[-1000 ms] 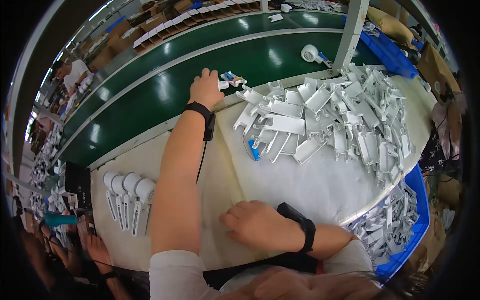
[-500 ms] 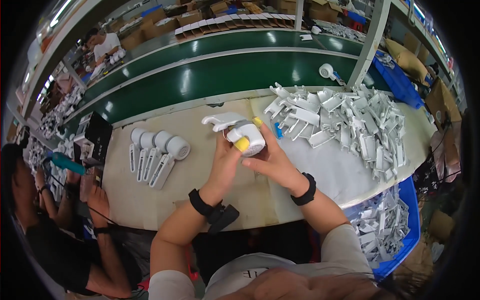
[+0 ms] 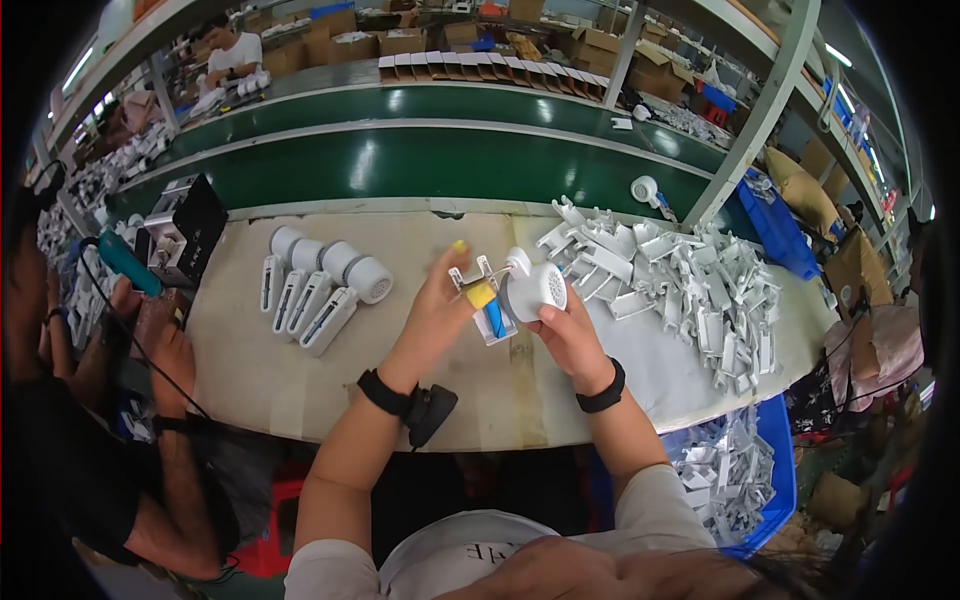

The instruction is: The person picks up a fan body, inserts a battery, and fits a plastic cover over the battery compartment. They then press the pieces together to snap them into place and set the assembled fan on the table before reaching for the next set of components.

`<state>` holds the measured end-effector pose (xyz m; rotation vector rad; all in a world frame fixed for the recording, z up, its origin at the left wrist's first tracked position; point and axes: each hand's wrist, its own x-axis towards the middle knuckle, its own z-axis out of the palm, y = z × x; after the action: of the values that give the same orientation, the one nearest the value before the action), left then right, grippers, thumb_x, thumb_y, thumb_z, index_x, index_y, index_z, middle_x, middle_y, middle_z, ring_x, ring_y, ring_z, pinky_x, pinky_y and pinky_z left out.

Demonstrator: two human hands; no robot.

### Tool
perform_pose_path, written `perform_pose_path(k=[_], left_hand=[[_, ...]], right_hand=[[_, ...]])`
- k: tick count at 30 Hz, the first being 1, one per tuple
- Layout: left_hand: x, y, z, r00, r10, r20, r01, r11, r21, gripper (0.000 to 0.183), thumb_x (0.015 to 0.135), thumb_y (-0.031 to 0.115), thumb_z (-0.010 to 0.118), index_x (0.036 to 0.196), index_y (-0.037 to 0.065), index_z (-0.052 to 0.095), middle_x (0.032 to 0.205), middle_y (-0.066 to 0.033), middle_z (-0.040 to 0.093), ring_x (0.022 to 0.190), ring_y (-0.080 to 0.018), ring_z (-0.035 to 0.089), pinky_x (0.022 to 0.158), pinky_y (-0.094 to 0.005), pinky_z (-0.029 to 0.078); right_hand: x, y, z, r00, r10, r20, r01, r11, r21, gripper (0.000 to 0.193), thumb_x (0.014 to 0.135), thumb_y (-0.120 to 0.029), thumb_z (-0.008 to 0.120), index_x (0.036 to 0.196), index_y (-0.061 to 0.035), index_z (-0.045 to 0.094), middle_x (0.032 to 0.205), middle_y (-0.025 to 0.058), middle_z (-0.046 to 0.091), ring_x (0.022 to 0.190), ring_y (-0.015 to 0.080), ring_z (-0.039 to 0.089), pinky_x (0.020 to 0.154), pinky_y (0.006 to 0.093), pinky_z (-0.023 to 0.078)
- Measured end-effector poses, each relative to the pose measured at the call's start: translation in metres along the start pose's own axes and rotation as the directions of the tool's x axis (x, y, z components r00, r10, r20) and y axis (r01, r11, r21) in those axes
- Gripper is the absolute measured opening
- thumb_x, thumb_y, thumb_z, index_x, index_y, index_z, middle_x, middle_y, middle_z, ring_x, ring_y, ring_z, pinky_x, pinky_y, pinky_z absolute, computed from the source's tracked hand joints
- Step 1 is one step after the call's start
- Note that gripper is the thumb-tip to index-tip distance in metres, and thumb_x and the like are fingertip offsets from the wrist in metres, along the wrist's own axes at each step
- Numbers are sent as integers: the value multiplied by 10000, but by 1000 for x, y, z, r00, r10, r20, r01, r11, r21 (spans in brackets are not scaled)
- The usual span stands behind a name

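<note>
My right hand [image 3: 572,342] grips a white round head [image 3: 536,293] with a dotted grille and a grey ring, its grille side turned right. Close beside it, a white open handle shell [image 3: 503,333] with a blue cylinder [image 3: 496,318] inside is held in my left hand [image 3: 436,308]. Yellow covers wrap the left thumb and a left fingertip; the thumb lies across the shell. A small wire seems to run between head and shell. Farther left on the table lie several white handheld devices [image 3: 330,315] with round heads and slim handles.
A heap of white plastic shells [image 3: 680,290] covers the table's right side. Below it stands a blue bin [image 3: 783,470] of similar parts. A green conveyor [image 3: 420,165] runs behind the table. At left are a black box [image 3: 190,230] and a co-worker's arm [image 3: 175,365] holding a teal tool [image 3: 128,262].
The white head and handle shell, earlier clasped together in both hands, are now apart and turned, showing the blue cylinder. The right hand has shifted onto the head. The view has tilted slightly.
</note>
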<state>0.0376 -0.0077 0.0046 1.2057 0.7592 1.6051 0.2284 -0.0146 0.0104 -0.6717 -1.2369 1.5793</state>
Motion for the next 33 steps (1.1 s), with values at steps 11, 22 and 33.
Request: perform_pose_path(k=[11, 22, 33], left_hand=[[-3, 3, 0, 960, -118, 252, 144, 986, -88, 249, 895, 97, 448, 1130, 20, 426, 981, -113, 560, 834, -192, 594, 746, -329, 498], [6, 4, -12, 778, -563, 280, 557, 823, 108, 247, 817, 105, 402, 1003, -21, 505, 804, -123, 606, 585, -179, 599, 529, -294, 503], [-3, 15, -6, 798, -527, 293, 509, 849, 140, 177, 838, 133, 526, 951, -1, 500, 759, -91, 591, 589, -148, 582, 540, -274, 486]], right_hand=[[14, -19, -21, 959, 282, 43, -278, 892, 356, 593, 898, -434, 478, 1342, -81, 303, 1242, 137, 476, 1025, 312, 572, 798, 394, 534], [21, -42, -21, 989, -26, 149, 148, 357, -922, 713, 640, -99, 790, 1243, -101, 411, 1141, 103, 515, 1115, 257, 483, 882, 315, 439], [28, -50, -12, 860, -276, 429, 493, 234, -838, 682, 599, 46, 757, 1175, -141, 445, 1157, 107, 444, 1098, 311, 460, 882, 357, 443]])
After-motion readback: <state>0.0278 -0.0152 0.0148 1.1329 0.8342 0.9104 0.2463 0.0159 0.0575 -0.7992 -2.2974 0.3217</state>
